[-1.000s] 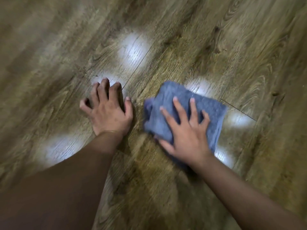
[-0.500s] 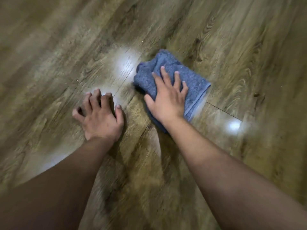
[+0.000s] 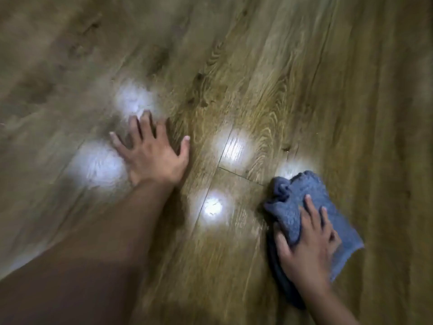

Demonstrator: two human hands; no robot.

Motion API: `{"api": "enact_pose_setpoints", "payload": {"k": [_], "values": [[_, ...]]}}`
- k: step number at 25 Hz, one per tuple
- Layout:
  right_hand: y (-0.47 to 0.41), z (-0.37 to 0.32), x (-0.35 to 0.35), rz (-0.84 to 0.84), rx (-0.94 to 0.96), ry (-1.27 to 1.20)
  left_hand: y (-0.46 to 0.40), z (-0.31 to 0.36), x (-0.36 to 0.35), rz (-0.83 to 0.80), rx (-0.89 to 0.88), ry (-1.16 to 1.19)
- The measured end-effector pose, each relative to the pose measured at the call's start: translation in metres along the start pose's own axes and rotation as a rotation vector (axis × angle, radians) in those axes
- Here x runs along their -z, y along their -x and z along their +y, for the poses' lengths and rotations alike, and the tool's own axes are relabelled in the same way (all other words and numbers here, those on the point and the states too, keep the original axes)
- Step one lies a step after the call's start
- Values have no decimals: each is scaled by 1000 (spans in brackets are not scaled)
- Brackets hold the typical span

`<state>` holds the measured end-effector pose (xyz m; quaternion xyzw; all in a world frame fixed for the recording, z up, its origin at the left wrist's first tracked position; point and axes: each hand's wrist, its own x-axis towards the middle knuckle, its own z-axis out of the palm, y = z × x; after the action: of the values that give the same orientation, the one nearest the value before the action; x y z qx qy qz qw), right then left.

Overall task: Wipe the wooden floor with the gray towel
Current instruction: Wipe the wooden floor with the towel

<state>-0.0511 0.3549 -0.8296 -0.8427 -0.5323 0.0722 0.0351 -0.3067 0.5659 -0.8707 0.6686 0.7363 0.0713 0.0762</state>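
floor (image 3: 293,66): bare ahead and right of towel (image 3: 302,198) | left: left hand (image 3: 152,153) planted, well apart

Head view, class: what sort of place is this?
Probably an indoor room at floor level: wood-grain floor planks, bright light reflections on them, and a gray towel under the right hand.
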Motion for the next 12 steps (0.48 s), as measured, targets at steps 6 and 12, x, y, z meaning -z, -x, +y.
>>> {"api": "enact_pose_setpoints", "payload": {"k": [6,12], "values": [[-153,-22,5,71,-242,-29,2,-3,-3,56,9,16],[-240,-108,3,27,-39,-111,4,-1,5,41,34,37]]}}
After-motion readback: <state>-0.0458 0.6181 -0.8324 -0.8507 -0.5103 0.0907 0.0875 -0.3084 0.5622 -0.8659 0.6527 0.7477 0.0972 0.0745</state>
